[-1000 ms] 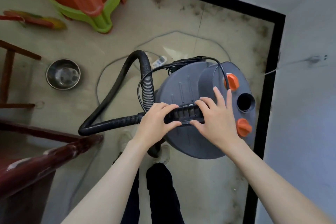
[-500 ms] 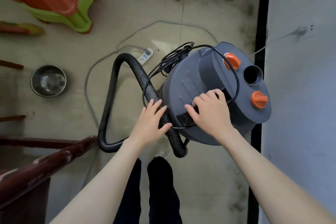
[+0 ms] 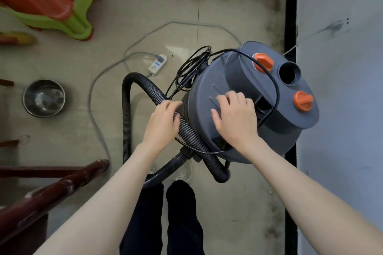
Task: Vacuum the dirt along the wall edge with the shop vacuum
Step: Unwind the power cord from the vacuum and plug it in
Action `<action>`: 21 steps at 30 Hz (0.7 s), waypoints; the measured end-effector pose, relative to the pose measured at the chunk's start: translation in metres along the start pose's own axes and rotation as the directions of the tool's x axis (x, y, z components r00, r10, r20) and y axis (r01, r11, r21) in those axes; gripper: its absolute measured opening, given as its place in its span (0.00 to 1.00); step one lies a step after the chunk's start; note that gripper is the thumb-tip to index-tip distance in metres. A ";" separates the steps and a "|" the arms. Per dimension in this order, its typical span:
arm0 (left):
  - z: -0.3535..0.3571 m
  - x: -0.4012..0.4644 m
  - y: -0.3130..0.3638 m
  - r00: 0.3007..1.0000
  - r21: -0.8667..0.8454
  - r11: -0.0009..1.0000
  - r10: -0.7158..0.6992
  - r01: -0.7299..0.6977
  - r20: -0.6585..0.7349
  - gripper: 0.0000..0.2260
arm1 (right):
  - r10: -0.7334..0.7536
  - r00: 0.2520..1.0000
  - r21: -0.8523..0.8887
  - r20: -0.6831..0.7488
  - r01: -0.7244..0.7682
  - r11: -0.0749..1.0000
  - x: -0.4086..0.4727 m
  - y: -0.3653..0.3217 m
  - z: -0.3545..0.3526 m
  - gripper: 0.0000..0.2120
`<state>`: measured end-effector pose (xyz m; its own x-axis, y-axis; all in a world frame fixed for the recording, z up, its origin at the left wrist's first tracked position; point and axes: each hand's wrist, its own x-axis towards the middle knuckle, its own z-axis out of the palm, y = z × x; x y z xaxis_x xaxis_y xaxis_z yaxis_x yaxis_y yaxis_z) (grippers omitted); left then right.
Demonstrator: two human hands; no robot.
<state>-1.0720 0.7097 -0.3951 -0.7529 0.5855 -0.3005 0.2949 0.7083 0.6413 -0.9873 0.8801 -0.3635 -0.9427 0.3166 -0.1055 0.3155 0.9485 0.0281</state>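
Shop vacuum: a grey plastic drum with a rounded lid. It stands on the floor just beside the wall, in the corner.
Lid: smooth, hard plastic with two orange knobs and one round open port at the vacuum's wall side.
Hose: black, ribbed and flexible. It makes a big loop on the floor at the vacuum's room side and crosses in front of the drum.
Cord: a thin black cable that lies loose over the lid, with a tangled bunch at the vacuum's far side.
Left hand: its fingers curl over the ribbed hose, next to the drum; it seems to take hold of it.
Right hand: it lies flat on the lid with the fingers nearly straight; it grips nothing.
Dirt: dark spots on the floor along the black skirting, beyond the vacuum.
Handling, my judgement: the drum looks bulky and rather heavy, so it is better to move it by the recessed handle on the lid. The hose is light and bends easily; the ribs give good grip, but it can twist back. The loose cord can catch the hands.
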 end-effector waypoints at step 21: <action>-0.006 0.119 0.008 0.957 -0.398 0.879 -0.289 0.262 -0.006 0.11 | -0.010 0.939 0.185 0.344 -0.057 0.981 0.035 -0.019 0.006 0.31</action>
<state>-1.1633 0.7827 -0.4214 -0.8096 0.3537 -0.4685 -0.1727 0.6192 0.7660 -1.0258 0.8729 -0.3741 -0.8508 0.2851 -0.4415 0.3835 0.9111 -0.1507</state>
